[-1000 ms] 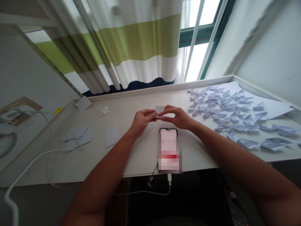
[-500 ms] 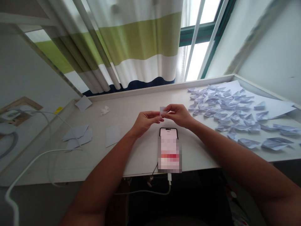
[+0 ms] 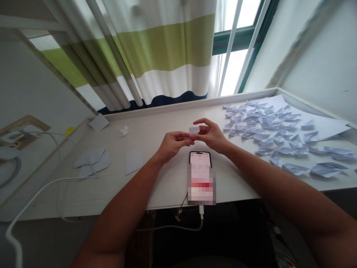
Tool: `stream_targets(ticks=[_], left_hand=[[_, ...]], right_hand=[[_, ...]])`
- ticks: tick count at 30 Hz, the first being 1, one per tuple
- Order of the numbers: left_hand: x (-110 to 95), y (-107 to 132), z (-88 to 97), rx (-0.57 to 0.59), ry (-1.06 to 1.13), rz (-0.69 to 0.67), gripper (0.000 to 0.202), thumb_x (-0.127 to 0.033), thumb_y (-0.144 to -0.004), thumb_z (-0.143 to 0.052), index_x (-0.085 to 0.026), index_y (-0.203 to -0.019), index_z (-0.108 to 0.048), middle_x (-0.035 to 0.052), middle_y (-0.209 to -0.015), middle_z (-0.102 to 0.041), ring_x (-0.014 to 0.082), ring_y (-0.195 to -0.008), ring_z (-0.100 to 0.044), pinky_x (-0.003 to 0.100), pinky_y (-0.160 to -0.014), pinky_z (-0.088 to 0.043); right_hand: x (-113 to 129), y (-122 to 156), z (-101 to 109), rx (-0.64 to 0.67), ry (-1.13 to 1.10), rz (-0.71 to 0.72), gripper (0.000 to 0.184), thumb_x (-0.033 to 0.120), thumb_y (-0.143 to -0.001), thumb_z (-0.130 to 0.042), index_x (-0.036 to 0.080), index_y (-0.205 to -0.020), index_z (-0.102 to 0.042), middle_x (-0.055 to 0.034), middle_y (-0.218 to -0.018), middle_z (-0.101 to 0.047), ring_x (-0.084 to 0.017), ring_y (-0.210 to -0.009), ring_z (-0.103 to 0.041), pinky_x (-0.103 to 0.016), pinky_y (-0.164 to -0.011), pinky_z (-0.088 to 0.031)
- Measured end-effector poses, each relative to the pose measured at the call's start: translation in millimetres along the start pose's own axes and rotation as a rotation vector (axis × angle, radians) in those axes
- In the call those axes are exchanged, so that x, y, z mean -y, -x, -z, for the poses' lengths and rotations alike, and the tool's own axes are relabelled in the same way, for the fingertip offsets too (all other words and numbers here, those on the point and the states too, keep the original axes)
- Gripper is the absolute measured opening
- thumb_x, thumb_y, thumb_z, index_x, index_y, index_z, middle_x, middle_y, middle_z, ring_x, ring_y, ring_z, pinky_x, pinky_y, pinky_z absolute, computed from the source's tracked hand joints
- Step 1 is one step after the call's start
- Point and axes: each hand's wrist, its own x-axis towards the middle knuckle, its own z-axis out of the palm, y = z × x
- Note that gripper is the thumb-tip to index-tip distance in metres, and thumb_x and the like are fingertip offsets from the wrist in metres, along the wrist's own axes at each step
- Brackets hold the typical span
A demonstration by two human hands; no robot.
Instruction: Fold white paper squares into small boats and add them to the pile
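Observation:
A small folded piece of white paper [image 3: 193,130] is held above the middle of the desk [image 3: 156,178] between both hands. My left hand [image 3: 172,144] pinches its lower left edge with thumb and fingertips. My right hand [image 3: 212,135] pinches its right side, the index finger curved over the top. A phone [image 3: 201,175] with a lit screen lies flat on the desk just below the hands, a cable plugged into its near end.
Several folded paper boats [image 3: 267,134] cover the right of the desk, on large white sheets [image 3: 323,126]. Flat paper pieces [image 3: 92,162] and a single sheet [image 3: 133,160] lie at left. White cables [image 3: 41,186] loop over the left edge. A striped curtain [image 3: 156,52] hangs behind.
The paper piece has been turned and refolded between my fingers; my right index finger has lifted over its top. Both hands stayed in the same spot above the phone.

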Motion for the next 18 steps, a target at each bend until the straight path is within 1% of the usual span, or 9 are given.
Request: stream_targets(ticks=[4, 6, 8, 10, 12, 13, 15, 18], left_hand=[[0.6, 0.0, -1.3, 0.0, -0.018, 0.002, 0.04, -0.037, -0.068, -0.102, -0.014, -0.097, -0.085, 0.0113, -0.088, -0.085, 0.0243, -0.086, -0.081, 0.039, -0.086, -0.061], [1.1, -0.8, -1.6, -0.01, -0.027, 0.001, 0.04, -0.037, -0.069, -0.101, -0.014, -0.097, -0.085, 0.0116, -0.089, -0.085, 0.0241, -0.085, -0.081, 0.039, -0.085, -0.06], [2.0, -1.9, -1.3, -0.027, -0.022, 0.006, 0.041, -0.039, -0.068, -0.101, -0.014, -0.096, -0.084, 0.0117, -0.089, -0.085, 0.024, -0.083, -0.081, 0.039, -0.084, -0.059], [3.1, -2.8, -0.6, -0.045, -0.013, 0.017, 0.043, -0.04, -0.065, -0.103, -0.014, -0.095, -0.084, 0.0113, -0.089, -0.085, 0.0237, -0.081, -0.08, 0.039, -0.083, -0.059], [3.8, -3.0, 0.0, -0.063, -0.003, 0.026, 0.043, -0.04, -0.065, -0.103, -0.015, -0.093, -0.084, 0.0104, -0.088, -0.085, 0.0232, -0.08, -0.08, 0.04, -0.083, -0.059], [3.7, -2.8, 0.0, -0.07, 0.0, 0.026, 0.042, -0.041, -0.066, -0.102, -0.015, -0.093, -0.084, 0.01, -0.088, -0.085, 0.023, -0.08, -0.079, 0.04, -0.083, -0.059], [3.0, -2.0, -0.4, -0.085, -0.002, 0.015, 0.039, -0.043, -0.069, -0.1, -0.016, -0.093, -0.084, 0.0095, -0.088, -0.084, 0.0221, -0.081, -0.078, 0.039, -0.084, -0.059], [1.6, -1.0, -2.3, -0.107, -0.03, -0.011, 0.034, -0.041, -0.073, -0.097, -0.016, -0.091, -0.085, 0.0085, -0.085, -0.083, 0.02, -0.08, -0.077, 0.037, -0.083, -0.059]], right_hand=[[2.1, -0.2, 0.7, 0.004, 0.033, 0.018, 0.069, 0.053, -0.062, -0.106, 0.024, -0.111, -0.068, 0.011, -0.063, -0.058, -0.015, -0.059, -0.064, -0.031, -0.06, -0.055], [3.6, -0.4, 0.9, 0.003, 0.041, 0.005, 0.067, 0.056, -0.062, -0.106, 0.023, -0.109, -0.072, 0.0082, -0.065, -0.063, -0.016, -0.06, -0.065, -0.033, -0.063, -0.057], [4.5, -0.8, 1.2, 0.022, 0.044, -0.018, 0.059, 0.063, -0.067, -0.102, 0.02, -0.099, -0.076, 0.0015, -0.071, -0.072, -0.018, -0.067, -0.07, -0.035, -0.07, -0.06], [4.5, -1.3, 2.0, 0.041, 0.063, -0.024, 0.055, 0.069, -0.071, -0.096, 0.019, -0.083, -0.076, -0.0044, -0.077, -0.078, -0.02, -0.073, -0.073, -0.037, -0.075, -0.06], [3.5, -2.0, 3.7, 0.028, 0.12, -0.014, 0.057, 0.072, -0.073, -0.094, 0.019, -0.072, -0.074, -0.0058, -0.076, -0.078, -0.019, -0.072, -0.071, -0.035, -0.073, -0.057], [2.8, -2.3, 4.8, 0.013, 0.157, -0.013, 0.057, 0.072, -0.073, -0.093, 0.019, -0.07, -0.074, -0.0055, -0.074, -0.077, -0.018, -0.07, -0.069, -0.034, -0.071, -0.055], [1.5, -2.6, 7.4, -0.003, 0.227, -0.026, 0.058, 0.073, -0.075, -0.091, 0.018, -0.069, -0.074, -0.0054, -0.071, -0.076, -0.016, -0.067, -0.065, -0.032, -0.067, -0.051], [0.2, -2.6, 10.1, 0.041, 0.27, -0.053, 0.06, 0.076, -0.078, -0.087, 0.017, -0.071, -0.076, -0.0065, -0.072, -0.076, -0.016, -0.064, -0.063, -0.032, -0.063, -0.048]])
